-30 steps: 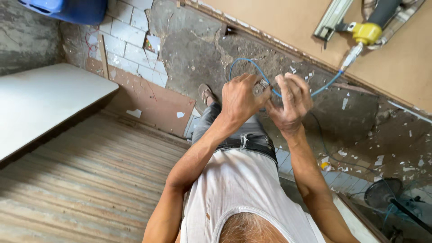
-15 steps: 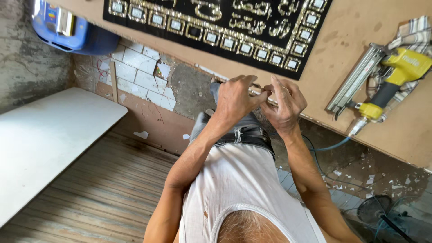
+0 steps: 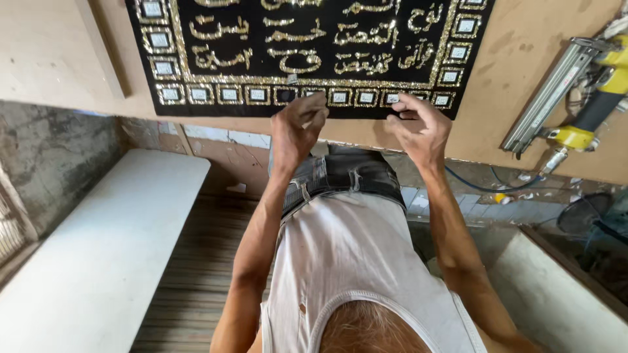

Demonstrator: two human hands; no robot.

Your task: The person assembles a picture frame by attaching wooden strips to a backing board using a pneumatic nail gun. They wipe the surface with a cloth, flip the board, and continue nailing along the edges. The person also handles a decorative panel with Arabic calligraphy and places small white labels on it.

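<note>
Plywood workbench (image 3: 523, 39) under black-and-gold panel (image 3: 307, 52); rough concrete wall (image 3: 52, 157) beside.

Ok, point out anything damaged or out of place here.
The wall under the workboard has broken, patchy tiles and bare plaster. A yellow nail gun lies loose on the board beside the black panel. Small debris litters the floor.

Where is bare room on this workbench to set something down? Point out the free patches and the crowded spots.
Bare board lies left of the black glittered panel, around the wooden strip, and between the panel's right edge and the yellow nail gun. Crowded: the panel's near edge, where the left hand and right hand work, and the nail gun corner.
</note>
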